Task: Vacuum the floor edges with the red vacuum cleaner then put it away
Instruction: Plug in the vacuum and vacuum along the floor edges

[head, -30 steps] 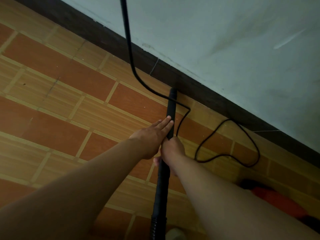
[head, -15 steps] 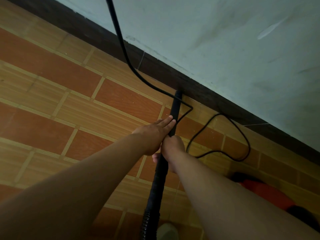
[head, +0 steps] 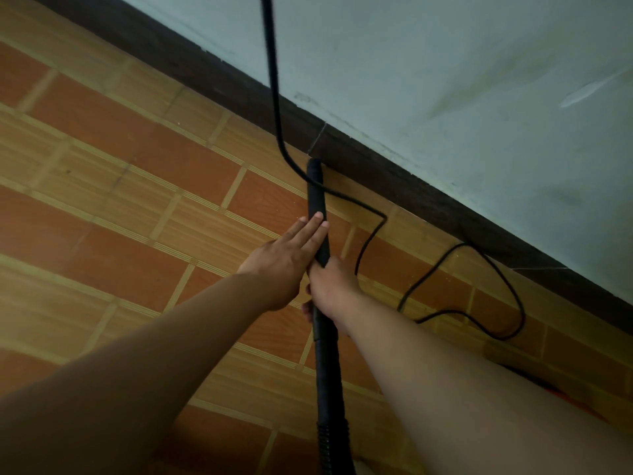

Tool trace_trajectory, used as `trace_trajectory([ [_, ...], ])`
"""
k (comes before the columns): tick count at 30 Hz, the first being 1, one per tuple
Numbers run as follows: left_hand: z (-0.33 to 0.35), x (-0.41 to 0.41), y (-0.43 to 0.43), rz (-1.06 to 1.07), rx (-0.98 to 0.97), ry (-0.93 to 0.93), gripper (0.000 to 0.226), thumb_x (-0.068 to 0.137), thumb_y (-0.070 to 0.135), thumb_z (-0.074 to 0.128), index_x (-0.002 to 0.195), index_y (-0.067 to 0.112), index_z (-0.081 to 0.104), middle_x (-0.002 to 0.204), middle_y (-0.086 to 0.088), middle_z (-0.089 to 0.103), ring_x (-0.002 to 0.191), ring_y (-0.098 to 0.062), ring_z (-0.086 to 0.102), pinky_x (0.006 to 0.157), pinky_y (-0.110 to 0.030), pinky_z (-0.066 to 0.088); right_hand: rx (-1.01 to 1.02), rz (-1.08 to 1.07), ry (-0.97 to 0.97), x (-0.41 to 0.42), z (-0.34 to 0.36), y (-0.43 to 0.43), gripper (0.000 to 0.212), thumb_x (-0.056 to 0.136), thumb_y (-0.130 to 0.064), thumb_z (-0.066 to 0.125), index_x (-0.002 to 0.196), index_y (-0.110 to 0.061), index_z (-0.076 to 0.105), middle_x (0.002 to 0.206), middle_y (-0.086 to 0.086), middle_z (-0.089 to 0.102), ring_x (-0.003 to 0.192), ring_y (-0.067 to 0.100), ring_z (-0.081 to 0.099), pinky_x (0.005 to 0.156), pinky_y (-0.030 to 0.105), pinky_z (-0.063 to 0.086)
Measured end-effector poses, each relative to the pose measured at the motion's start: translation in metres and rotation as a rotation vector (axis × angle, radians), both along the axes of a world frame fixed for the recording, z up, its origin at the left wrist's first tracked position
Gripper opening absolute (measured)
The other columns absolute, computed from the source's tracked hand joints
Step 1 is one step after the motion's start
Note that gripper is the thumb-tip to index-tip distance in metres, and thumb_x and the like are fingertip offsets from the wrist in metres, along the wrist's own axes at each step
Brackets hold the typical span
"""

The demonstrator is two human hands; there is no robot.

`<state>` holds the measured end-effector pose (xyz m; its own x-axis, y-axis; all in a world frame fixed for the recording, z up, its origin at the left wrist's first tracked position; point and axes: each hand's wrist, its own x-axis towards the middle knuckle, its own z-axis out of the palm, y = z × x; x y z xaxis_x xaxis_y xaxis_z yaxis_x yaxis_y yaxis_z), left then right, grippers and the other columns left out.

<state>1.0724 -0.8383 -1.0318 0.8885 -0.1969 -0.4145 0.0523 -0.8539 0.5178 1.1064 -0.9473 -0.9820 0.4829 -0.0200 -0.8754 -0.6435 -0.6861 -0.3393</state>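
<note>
Across the top and right, a pale grey-green painted wall (head: 445,80), smudged in places. Filling the left and bottom, an orange-and-tan tiled floor (head: 137,200). Along the floor's far edge, running diagonally from upper left to lower right, a dark brown skirting board (head: 394,180). Hanging down the wall, then looping over the tiles near that edge, a thin black power cord (head: 274,80), crossing the tube close to its tip. Down the middle, a long black rigid vacuum wand (head: 317,200), joined at the bottom to a ribbed black hose (head: 330,437); long axis pointing away from the body, straight at the floor's far edge, tip touching or all but touching the foot of the skirting. Of the red vacuum cleaner body (head: 561,394), only a sliver at the lower right, mostly hidden behind the right forearm. Wrapped round the wand about midway, the right hand (head: 330,286), fingers curled firmly about it. Just ahead and nearer the tip, the left hand (head: 284,262), fingers straight and laid along the wand's left side, steadying rather than gripping. Judged as edge-vacuuming under way, putting away not yet begun. For the coming stroke, probably a slide along the skirting with the tip kept at the floor's edge; cord looped to the right, so likely to snag on a rightward sweep.
</note>
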Motion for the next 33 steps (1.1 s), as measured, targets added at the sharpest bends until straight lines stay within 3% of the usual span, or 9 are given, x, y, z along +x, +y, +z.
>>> trace_trajectory([
  [3,-0.002,-0.005,0.030,0.073,0.020,-0.028,0.105,0.090,-0.006,0.050,0.155,0.024,-0.027,0.159,0.008,-0.038,0.152,-0.012,-0.021,0.123,-0.034,0.027,0.001,0.110,-0.020,0.001,0.001,0.028,0.026,0.106,-0.041,0.046,0.111,-0.017,0.053,0.083,0.006,0.061,0.062,0.023,0.062,0.060,0.036,0.057],
  [6,-0.003,-0.003,0.058,0.126,0.028,-0.024,0.103,0.092,-0.005,0.050,0.156,0.025,-0.025,0.161,0.007,-0.035,0.152,-0.013,-0.020,0.122,-0.032,0.028,0.006,0.195,-0.024,0.007,-0.001,0.055,0.028,0.105,-0.045,0.045,0.115,-0.018,0.050,0.083,0.005,0.061,0.064,0.023,0.063,0.073,0.044,0.061],
  [10,-0.006,-0.002,0.090,0.213,0.051,-0.013,0.106,0.091,-0.004,0.055,0.157,0.025,-0.023,0.161,0.006,-0.034,0.153,-0.014,-0.020,0.120,-0.038,0.032,0.026,0.301,-0.030,0.017,-0.005,0.086,0.036,0.104,-0.048,0.045,0.122,-0.017,0.049,0.086,0.005,0.061,0.063,0.021,0.062,0.065,0.038,0.058],
  [19,-0.009,-0.005,0.143,0.326,0.053,0.014,0.103,0.092,-0.004,0.052,0.157,0.027,-0.022,0.161,0.008,-0.033,0.153,-0.013,-0.018,0.119,-0.034,0.032,0.041,0.406,-0.038,0.028,-0.018,0.141,0.039,0.102,-0.054,0.046,0.120,-0.020,0.051,0.090,0.005,0.064,0.066,0.020,0.066,0.077,0.044,0.061],
  [29,-0.010,0.000,0.176,0.435,0.017,0.031,0.105,0.090,-0.008,0.053,0.158,0.027,-0.019,0.163,0.008,-0.030,0.154,-0.015,-0.016,0.122,-0.039,0.029,0.070,0.451,-0.052,0.037,-0.025,0.180,0.037,0.102,-0.052,0.048,0.119,-0.019,0.054,0.092,0.006,0.065,0.063,0.018,0.065,0.066,0.036,0.060],
  [33,-0.011,-0.001,0.178,0.436,0.000,0.039,0.107,0.089,-0.010,0.054,0.158,0.027,-0.019,0.163,0.008,-0.031,0.154,-0.014,-0.015,0.121,-0.038,0.032,0.073,0.446,-0.043,0.036,-0.025,0.181,0.037,0.103,-0.050,0.047,0.121,-0.019,0.052,0.092,0.005,0.064,0.065,0.017,0.065,0.069,0.036,0.061],
])
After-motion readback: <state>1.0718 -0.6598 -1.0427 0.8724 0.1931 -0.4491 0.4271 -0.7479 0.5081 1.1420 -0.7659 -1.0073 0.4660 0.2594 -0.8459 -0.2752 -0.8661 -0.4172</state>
